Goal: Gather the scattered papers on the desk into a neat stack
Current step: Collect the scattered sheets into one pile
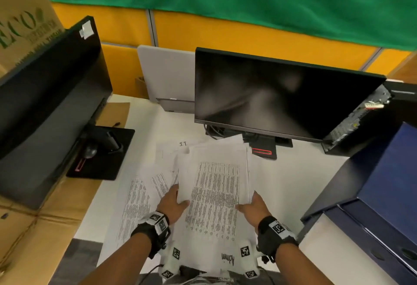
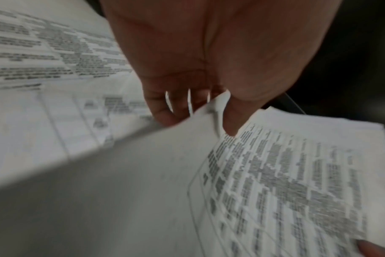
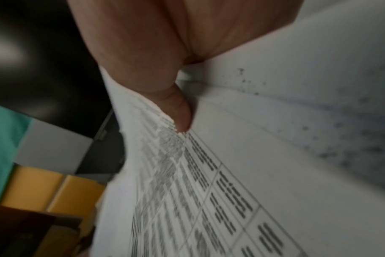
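Head view: bundle of papers (image 1: 214,185) held between left hand (image 1: 172,203) and right hand (image 1: 253,208), thumbs on top, remaining fingers hidden beneath. Loose sheets (image 1: 140,196) left on white desk (image 1: 291,178), outside left fingers; gathering judged partly done. Monitor (image 1: 277,95) beyond fingertips, yellow partition behind.

Left wrist view: sheet edge pinched under thumb (image 2: 233,121).

Right wrist view: fanned, unsquared edges pinched by thumb (image 3: 178,111).

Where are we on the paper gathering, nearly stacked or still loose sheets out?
Partly done. A bundle of printed sheets is already collected, though its edges look fanned. Left hand and right hand each have a grip on one side of it. Left to do: loose sheets lie on the desk beside the left hand, then squaring the bundle.
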Tool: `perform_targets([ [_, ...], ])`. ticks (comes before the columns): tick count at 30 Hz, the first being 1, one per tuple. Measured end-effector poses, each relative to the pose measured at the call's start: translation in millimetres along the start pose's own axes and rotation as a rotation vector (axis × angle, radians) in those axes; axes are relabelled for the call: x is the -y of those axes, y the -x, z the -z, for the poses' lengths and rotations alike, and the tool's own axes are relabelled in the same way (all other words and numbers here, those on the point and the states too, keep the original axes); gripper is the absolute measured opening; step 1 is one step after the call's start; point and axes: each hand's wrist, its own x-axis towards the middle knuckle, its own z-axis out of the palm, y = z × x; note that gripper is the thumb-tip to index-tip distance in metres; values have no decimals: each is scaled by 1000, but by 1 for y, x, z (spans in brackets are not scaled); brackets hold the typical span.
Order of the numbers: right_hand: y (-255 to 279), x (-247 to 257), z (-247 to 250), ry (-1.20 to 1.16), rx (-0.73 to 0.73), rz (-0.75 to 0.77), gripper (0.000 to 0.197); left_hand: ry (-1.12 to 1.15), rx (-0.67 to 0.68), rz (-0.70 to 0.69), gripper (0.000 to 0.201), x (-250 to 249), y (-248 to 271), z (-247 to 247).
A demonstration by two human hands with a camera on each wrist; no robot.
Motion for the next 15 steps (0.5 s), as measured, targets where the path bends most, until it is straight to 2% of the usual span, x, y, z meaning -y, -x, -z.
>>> perform_targets([
  [3,7,23,21,-45,19,58,44,121,-212,31,112,-11,-4,29],
  [4,11,34,28,-58,30,83,43,193,-215,46,118,-18,-5,42],
  [6,19,57,37,-98,55,156,38,406,-118,10,123,-42,1,67],
  [7,24,71,40,-115,57,197,36,475,-66,-43,119,-55,6,78],
  [8,28,85,42,-136,52,241,37,499,-34,-113,105,-69,12,87],
  [10,35,107,44,-169,16,326,38,475,-63,-264,65,-99,26,102],
  [11,41,118,43,-184,-9,359,37,487,-94,-314,54,-111,32,107],
  [13,44,128,40,-200,-66,412,19,525,-145,-380,52,-123,39,112],
  [14,44,129,38,-177,-99,404,17,502,-168,-394,51,-125,41,111],
  [15,45,128,34,-152,-129,388,22,462,-184,-382,44,-125,43,107],
])
